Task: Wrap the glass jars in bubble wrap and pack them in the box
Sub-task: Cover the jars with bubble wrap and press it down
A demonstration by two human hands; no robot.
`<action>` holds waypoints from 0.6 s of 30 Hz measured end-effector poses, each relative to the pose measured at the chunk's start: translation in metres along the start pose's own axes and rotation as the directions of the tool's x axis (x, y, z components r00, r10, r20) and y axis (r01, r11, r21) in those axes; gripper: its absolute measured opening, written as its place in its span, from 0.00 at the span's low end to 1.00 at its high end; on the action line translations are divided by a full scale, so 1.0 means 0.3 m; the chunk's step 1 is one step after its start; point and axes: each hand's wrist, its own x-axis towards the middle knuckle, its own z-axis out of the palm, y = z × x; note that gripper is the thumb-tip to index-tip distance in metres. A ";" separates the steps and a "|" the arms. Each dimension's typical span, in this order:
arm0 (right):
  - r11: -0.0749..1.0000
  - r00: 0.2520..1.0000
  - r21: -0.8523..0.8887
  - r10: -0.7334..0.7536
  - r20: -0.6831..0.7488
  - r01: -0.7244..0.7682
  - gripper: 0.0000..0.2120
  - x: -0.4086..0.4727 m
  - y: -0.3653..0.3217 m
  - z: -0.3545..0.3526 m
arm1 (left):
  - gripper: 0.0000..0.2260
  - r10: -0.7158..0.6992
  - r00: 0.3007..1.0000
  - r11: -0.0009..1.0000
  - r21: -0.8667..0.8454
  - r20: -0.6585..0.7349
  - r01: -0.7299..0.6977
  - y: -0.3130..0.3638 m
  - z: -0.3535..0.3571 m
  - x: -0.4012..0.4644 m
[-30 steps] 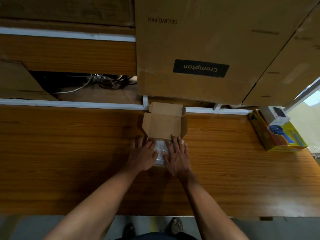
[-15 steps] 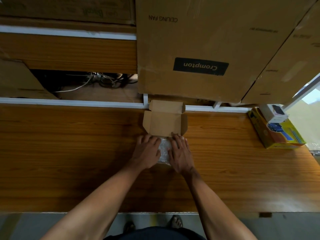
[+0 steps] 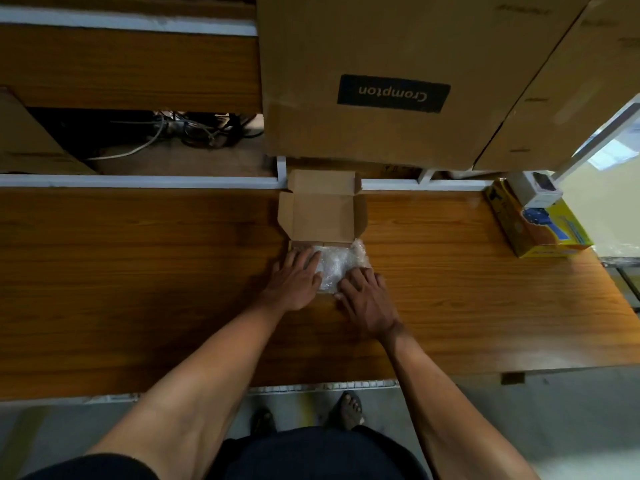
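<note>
Both hands flat, fingers straight: left hand [image 3: 294, 278] and right hand [image 3: 367, 299] press bubble-wrapped bundle [image 3: 337, 263] inside open box [image 3: 322, 209] on table [image 3: 138, 271].

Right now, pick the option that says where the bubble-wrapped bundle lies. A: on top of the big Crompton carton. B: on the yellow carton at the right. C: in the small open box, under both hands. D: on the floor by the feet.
C: the bubble-wrapped bundle sits in the small open box, with the left hand and right hand resting on it.
</note>
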 end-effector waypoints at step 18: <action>0.989 1.000 0.146 0.028 -0.011 -0.026 0.08 0.011 0.006 -0.008 | 0.28 -0.032 0.999 0.999 -0.038 0.043 0.034 -0.002 0.003 0.001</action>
